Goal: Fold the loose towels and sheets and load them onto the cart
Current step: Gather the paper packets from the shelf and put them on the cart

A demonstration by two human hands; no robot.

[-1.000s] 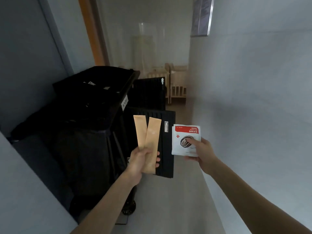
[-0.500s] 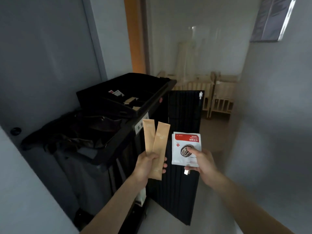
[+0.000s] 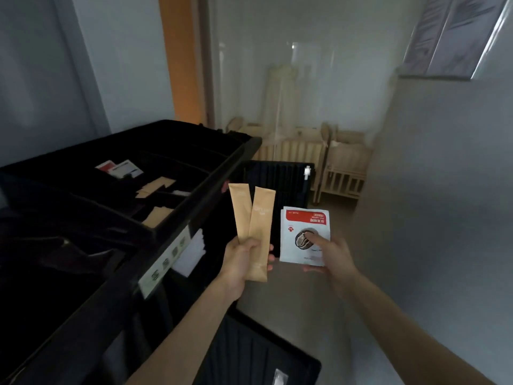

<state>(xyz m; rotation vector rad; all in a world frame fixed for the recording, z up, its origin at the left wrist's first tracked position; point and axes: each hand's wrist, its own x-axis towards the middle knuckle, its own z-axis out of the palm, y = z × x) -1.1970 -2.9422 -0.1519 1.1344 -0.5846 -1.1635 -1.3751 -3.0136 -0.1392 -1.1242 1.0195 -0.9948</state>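
Observation:
A black housekeeping cart (image 3: 191, 201) fills the left side, its top tray divided into compartments with a few small packets (image 3: 119, 168) and tan sachets (image 3: 155, 186) inside. My left hand (image 3: 244, 258) grips two long tan sachets (image 3: 254, 220) that stand upright and cross in a V, just right of the cart's rim. Beside it my right hand (image 3: 329, 255) pinches a white and red square packet (image 3: 304, 234), thumb on its front. No towels or sheets are visible.
A black slatted panel (image 3: 280, 184) hangs open from the cart's end, and another dark panel (image 3: 258, 354) lies low in front. Wooden cribs (image 3: 341, 168) stand at the corridor's far end. A grey wall (image 3: 444, 190) closes the right side.
The view has come closer to the cart and tilted up, so the top tray's compartments now show. Both hands hold the same packets in the same pose.

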